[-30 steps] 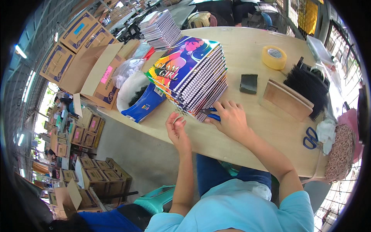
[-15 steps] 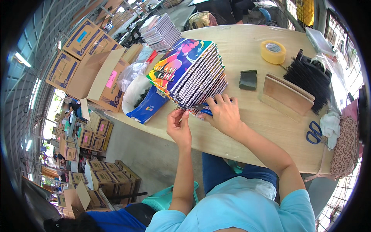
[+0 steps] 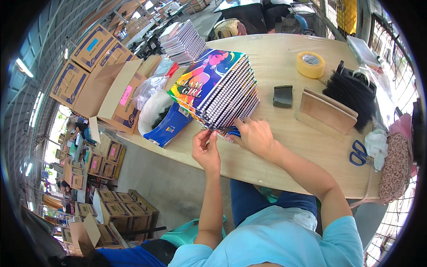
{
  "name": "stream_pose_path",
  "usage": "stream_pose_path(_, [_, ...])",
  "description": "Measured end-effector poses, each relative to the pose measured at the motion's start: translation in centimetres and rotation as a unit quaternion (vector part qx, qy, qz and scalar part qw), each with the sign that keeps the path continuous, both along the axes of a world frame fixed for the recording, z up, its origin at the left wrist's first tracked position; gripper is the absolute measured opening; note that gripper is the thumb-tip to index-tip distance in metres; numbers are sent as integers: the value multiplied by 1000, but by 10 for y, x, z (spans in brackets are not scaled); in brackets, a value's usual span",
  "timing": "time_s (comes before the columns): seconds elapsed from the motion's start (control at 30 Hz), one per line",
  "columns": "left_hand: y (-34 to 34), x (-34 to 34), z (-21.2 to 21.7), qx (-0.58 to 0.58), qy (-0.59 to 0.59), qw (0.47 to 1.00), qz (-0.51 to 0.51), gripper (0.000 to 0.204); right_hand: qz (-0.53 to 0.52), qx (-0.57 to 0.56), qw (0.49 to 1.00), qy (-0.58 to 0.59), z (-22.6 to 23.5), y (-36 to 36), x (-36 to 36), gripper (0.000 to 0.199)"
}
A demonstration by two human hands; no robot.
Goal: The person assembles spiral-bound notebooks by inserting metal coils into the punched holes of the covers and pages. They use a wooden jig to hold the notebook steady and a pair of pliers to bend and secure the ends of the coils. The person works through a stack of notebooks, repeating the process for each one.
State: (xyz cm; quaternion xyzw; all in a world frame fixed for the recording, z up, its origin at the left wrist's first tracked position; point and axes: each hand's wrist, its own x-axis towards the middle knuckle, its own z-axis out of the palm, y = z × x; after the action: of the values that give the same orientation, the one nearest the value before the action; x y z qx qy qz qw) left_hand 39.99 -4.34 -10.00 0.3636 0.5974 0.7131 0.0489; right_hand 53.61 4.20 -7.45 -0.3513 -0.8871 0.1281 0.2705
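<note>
A tall stack of spiral notebooks (image 3: pixel 231 95) with a colourful illustrated cover stands on the table in front of me, its bound edges facing my right hand. At the stack's near lower corner, my left hand (image 3: pixel 206 149) is closed, thumb and forefinger pinched at the end of a binding. What lies between those fingertips is too small to make out. My right hand (image 3: pixel 255 137) is wrapped round blue-handled pliers (image 3: pixel 232 131). Their dark jaws reach to the same corner, close by my left fingertips, and my palm hides part of the handles.
Left of the stack lies a blue box (image 3: pixel 171 129) with dark coils, beside an open carton (image 3: pixel 119 100). More notebooks (image 3: pixel 183 42) are piled behind. To the right are tape (image 3: pixel 310 64), a dark block (image 3: pixel 283 96), a wooden holder (image 3: pixel 328 110), black coils (image 3: pixel 351 95) and scissors (image 3: pixel 358 152).
My right hand and the pliers have dropped slightly toward my left fingertips. My left hand keeps its pinch at the stack's corner. The whole view has shifted a little.
</note>
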Motion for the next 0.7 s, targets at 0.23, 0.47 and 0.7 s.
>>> stream_pose_path(0.23, [-3, 2, 3, -7, -21, 1000, -5, 21, -11, 70, 996, 46, 7, -4, 10, 50])
stream_pose_path(0.47, [-3, 4, 5, -2, -15, 1000, -12, 20, -23, 95, 994, 52, 9, -7, -1, 49])
stream_pose_path(0.7, [-4, 4, 1, 7, -32, 999, -8, 19, 22, -5, 1000, 7, 11, -2, -1, 48])
